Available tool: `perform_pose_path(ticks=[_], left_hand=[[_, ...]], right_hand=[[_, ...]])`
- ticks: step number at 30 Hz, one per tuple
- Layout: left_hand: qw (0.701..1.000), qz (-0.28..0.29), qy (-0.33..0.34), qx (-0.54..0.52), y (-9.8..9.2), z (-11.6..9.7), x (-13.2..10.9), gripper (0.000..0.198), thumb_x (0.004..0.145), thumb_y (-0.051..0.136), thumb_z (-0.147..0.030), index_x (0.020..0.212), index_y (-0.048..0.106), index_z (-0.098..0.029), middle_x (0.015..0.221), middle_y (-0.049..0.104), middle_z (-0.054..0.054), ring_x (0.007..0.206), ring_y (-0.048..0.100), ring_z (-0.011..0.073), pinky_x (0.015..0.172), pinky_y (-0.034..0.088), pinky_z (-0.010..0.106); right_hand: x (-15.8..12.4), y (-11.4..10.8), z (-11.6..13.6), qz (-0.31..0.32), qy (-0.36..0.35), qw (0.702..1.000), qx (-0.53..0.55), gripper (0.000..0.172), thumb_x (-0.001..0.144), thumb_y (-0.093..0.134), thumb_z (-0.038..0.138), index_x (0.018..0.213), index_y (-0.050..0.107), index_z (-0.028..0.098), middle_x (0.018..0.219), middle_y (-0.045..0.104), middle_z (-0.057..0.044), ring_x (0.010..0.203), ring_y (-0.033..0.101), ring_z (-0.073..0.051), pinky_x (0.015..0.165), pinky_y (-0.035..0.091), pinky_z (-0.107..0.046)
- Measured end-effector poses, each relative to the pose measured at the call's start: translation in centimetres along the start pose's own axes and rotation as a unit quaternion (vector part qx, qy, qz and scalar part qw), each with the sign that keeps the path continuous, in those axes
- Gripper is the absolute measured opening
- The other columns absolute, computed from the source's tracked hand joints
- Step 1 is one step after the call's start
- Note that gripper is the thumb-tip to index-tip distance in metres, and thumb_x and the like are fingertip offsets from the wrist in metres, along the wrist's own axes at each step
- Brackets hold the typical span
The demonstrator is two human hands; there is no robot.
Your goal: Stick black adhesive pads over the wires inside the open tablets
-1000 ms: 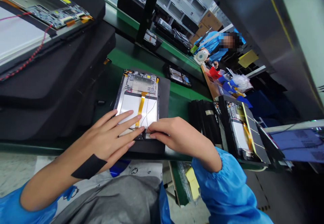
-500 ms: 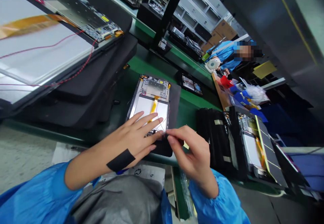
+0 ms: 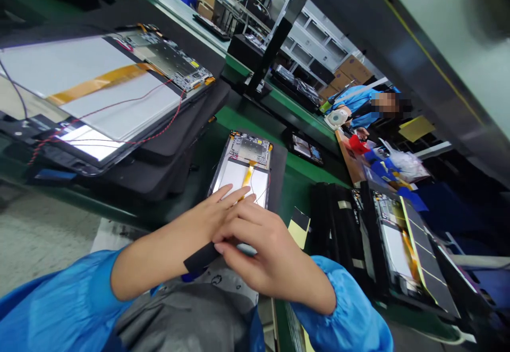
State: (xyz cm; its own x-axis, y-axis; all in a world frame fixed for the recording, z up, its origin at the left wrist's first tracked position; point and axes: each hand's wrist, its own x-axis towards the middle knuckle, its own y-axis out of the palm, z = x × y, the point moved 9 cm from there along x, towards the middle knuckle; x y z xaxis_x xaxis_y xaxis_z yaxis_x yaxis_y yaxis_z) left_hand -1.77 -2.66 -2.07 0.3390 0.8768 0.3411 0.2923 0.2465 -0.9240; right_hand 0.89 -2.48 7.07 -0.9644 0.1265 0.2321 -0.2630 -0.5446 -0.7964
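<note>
My left hand [image 3: 209, 216] lies with fingers stretched out over the lower part of an opened tablet [image 3: 250, 149]. The tablet shows a circuit board at its far end, a silver battery and an amber ribbon cable [image 3: 248, 174]. A piece of black tape [image 3: 199, 259] is stuck across the back of my left hand near the wrist. My right hand [image 3: 263, 243] crosses over the left one, thumb and forefinger pinched at the tape's right end. The tablet's near end is hidden behind both hands.
A larger opened tablet [image 3: 135, 94] with loose red wires rests on dark foam pads at the left. On the right stand black foam pads [image 3: 332, 219] and another opened tablet [image 3: 394, 240]. Yellow backing paper [image 3: 298, 232] lies nearer. A person in blue [image 3: 354, 102] sits further back.
My right hand has moved left from the tablet's near edge to the black tape on my left hand. My left hand remains on the tablet. The view has shifted slightly.
</note>
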Motion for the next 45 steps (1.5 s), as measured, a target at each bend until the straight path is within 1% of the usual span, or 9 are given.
perform_pose_path(ticks=[6, 10, 16, 21, 25, 30, 35, 41, 45], left_hand=[[0.999, -0.003, -0.022, -0.030, 1.4, 0.3, 0.0, 0.047, 0.107, 0.049, -0.032, 0.153, 0.054, -0.024, 0.168, 0.044, 0.008, 0.161, 0.029, 0.0254, 0.131, 0.022, 0.044], [0.998, 0.010, -0.035, -0.059, 0.9, 0.2, 0.1, 0.050, 0.105, 0.048, -0.026, 0.155, 0.050, -0.018, 0.164, 0.048, 0.012, 0.160, 0.031, 0.0257, 0.130, 0.026, 0.044], [0.988, -0.021, 0.008, -0.150, -1.6, -0.4, -1.0, 0.071, 0.090, 0.065, -0.029, 0.157, 0.043, -0.019, 0.172, 0.034, 0.016, 0.161, 0.027, 0.0324, 0.131, 0.028, 0.051], [0.979, 0.003, -0.010, -0.206, -1.3, 0.4, -1.0, 0.078, 0.089, 0.060, -0.023, 0.163, 0.035, -0.019, 0.172, 0.035, 0.014, 0.161, 0.029, 0.0308, 0.132, 0.029, 0.051], [0.970, 0.014, -0.016, -0.242, -1.1, 0.7, -0.8, 0.083, 0.086, 0.062, -0.023, 0.164, 0.033, -0.020, 0.172, 0.034, 0.013, 0.161, 0.030, 0.0320, 0.131, 0.031, 0.053], [0.975, -0.028, 0.000, -0.220, -1.4, 0.3, -1.0, 0.087, 0.094, 0.059, -0.023, 0.170, 0.016, -0.024, 0.171, 0.037, 0.012, 0.160, 0.032, 0.0288, 0.131, 0.031, 0.050], [0.985, -0.068, -0.012, -0.158, -0.3, -0.3, -0.9, 0.089, 0.092, 0.062, -0.029, 0.169, 0.017, -0.025, 0.170, 0.039, 0.012, 0.159, 0.034, 0.0304, 0.130, 0.032, 0.051], [0.992, -0.072, -0.042, -0.099, -0.6, -0.9, -0.7, 0.064, 0.096, 0.062, -0.027, 0.157, 0.044, -0.023, 0.167, 0.044, 0.011, 0.159, 0.033, 0.0283, 0.131, 0.030, 0.050], [0.994, -0.041, -0.043, -0.097, -1.0, -1.0, -0.8, 0.061, 0.094, 0.068, -0.032, 0.151, 0.051, -0.020, 0.167, 0.043, 0.016, 0.158, 0.033, 0.0340, 0.127, 0.036, 0.056]], right_hand=[[-0.2, 0.3, 0.1, 0.032, 0.031, 0.999, 0.030, 0.010, 0.096, 0.056, 0.012, 0.093, 0.059, 0.020, 0.094, 0.067, -0.004, 0.085, 0.060, -0.017, 0.074, 0.052, -0.027], [-0.9, -0.2, -0.3, 0.009, 0.022, 0.999, 0.045, 0.007, 0.096, 0.059, 0.014, 0.099, 0.059, 0.020, 0.090, 0.067, -0.003, 0.080, 0.060, -0.016, 0.073, 0.053, -0.028], [-2.5, -0.5, 1.0, -0.053, -0.121, 0.989, -0.067, 0.012, 0.100, 0.066, 0.017, 0.110, 0.070, 0.012, 0.105, 0.073, -0.012, 0.095, 0.067, -0.020, 0.084, 0.060, -0.033], [-3.2, -0.3, 2.5, -0.110, -0.234, 0.947, -0.192, 0.020, 0.104, 0.056, 0.009, 0.106, 0.075, 0.009, 0.097, 0.077, -0.011, 0.089, 0.070, -0.020, 0.076, 0.064, -0.032], [-3.5, -0.1, 3.2, -0.139, -0.302, 0.920, -0.209, 0.024, 0.104, 0.053, 0.007, 0.100, 0.077, 0.007, 0.090, 0.077, -0.011, 0.086, 0.072, -0.020, 0.074, 0.065, -0.031], [-2.8, -0.8, 1.3, -0.149, -0.207, 0.963, -0.088, 0.017, 0.102, 0.057, 0.009, 0.104, 0.074, 0.009, 0.093, 0.077, -0.012, 0.089, 0.072, -0.019, 0.081, 0.065, -0.032], [-2.4, -1.5, 0.2, -0.150, -0.142, 0.978, 0.019, 0.011, 0.097, 0.063, 0.006, 0.101, 0.072, 0.011, 0.098, 0.078, -0.012, 0.095, 0.074, -0.018, 0.094, 0.062, -0.031], [-2.5, -2.3, -0.9, -0.203, -0.069, 0.972, 0.092, 0.011, 0.100, 0.063, 0.011, 0.099, 0.073, 0.016, 0.092, 0.077, -0.007, 0.090, 0.073, -0.018, 0.085, 0.062, -0.031], [-4.2, -4.6, -3.8, -0.338, 0.031, 0.929, 0.148, 0.011, 0.102, 0.064, 0.021, 0.098, 0.073, 0.021, 0.092, 0.073, -0.005, 0.083, 0.070, -0.017, 0.072, 0.060, -0.030]])
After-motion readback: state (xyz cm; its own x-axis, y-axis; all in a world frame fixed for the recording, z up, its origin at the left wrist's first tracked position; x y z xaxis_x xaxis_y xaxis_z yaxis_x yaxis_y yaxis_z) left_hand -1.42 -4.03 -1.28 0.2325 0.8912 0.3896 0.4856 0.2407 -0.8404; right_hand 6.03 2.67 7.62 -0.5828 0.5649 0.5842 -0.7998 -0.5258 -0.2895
